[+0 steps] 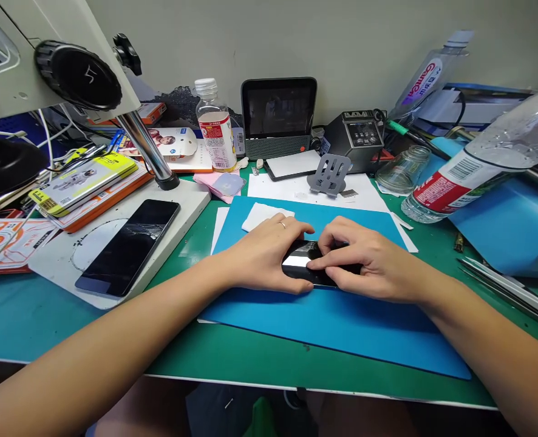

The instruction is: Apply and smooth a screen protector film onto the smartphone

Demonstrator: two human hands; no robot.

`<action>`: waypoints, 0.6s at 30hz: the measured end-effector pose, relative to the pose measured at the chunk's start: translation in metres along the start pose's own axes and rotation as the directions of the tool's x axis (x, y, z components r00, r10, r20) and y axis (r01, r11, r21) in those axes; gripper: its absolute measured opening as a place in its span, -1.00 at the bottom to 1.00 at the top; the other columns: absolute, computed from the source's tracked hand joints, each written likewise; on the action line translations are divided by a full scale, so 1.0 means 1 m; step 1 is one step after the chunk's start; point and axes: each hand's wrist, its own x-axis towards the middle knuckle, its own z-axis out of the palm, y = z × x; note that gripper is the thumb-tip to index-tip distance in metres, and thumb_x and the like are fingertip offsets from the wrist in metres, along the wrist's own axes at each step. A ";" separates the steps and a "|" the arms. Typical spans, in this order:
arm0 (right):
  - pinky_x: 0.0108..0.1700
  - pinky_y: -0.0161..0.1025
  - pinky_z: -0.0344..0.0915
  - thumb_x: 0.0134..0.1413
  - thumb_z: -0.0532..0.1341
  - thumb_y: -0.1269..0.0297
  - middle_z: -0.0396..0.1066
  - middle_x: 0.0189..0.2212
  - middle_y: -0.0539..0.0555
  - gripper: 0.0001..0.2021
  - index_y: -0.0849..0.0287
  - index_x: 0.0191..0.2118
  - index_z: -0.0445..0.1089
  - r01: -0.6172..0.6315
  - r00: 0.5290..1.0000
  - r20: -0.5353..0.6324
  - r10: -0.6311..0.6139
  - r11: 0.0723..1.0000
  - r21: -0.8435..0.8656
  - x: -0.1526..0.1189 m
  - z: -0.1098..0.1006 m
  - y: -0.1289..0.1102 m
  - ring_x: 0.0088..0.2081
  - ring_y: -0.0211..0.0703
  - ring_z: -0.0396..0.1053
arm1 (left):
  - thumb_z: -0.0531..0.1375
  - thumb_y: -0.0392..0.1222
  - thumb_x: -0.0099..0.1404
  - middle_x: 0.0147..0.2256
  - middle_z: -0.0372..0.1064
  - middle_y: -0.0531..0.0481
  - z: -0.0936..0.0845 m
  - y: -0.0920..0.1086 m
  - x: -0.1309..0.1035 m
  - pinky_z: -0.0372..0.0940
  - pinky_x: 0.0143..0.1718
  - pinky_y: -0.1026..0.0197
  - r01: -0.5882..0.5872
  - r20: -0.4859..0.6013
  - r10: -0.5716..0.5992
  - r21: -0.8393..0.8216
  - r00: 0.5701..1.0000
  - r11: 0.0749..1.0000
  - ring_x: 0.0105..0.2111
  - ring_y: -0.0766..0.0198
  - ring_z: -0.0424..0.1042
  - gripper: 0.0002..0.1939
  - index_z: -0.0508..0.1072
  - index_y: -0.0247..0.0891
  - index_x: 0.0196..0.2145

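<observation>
On the blue mat (pixel 342 321), in front of the person, a glossy black phone (pixel 296 261) lies flat between both hands, so the mat probably cushions it from the green desk (pixel 251 364). The left hand (pixel 266 255) wraps the phone's left end, its fingers parted only by the phone's width, thumb along the near edge and forefinger by the far one; that grip seems meant to stop it sliding. The right hand (pixel 373 261) has its fingers bent and slightly apart, the forefinger's tip on the glass; whether they pinch anything small, I cannot tell. A folded white cloth (pixel 262 215) sits just beyond the left hand, within easy reach, while another black phone (pixel 127 249) rests on the white stand base (pixel 191 203), apart from the working spot.
</observation>
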 end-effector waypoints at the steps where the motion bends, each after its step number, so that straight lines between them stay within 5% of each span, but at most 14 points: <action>1: -0.21 -0.16 0.36 0.16 0.21 0.39 0.45 -0.34 0.11 -0.73 -0.02 -0.15 0.65 0.003 1.000 0.001 -0.003 1.000 -0.001 0.000 -0.001 0.000 -0.23 -0.07 0.37 | 0.40 0.07 0.11 -0.05 0.37 -0.20 0.000 0.000 0.000 0.27 0.00 -0.04 0.003 0.003 -0.003 0.002 1.000 1.000 -0.04 -0.05 0.32 -0.30 0.27 -0.26 0.11; 18: -0.22 -0.19 0.35 0.19 0.19 0.41 0.44 -0.33 0.11 -0.74 0.08 -0.17 0.65 0.015 1.000 0.020 -0.014 0.999 -0.031 0.000 -0.004 -0.003 -0.24 -0.11 0.37 | 0.39 0.09 0.12 -0.05 0.37 -0.20 -0.003 0.000 0.000 0.29 0.02 -0.04 -0.005 0.015 0.005 0.033 1.000 0.999 0.00 -0.06 0.29 -0.29 0.29 -0.29 0.11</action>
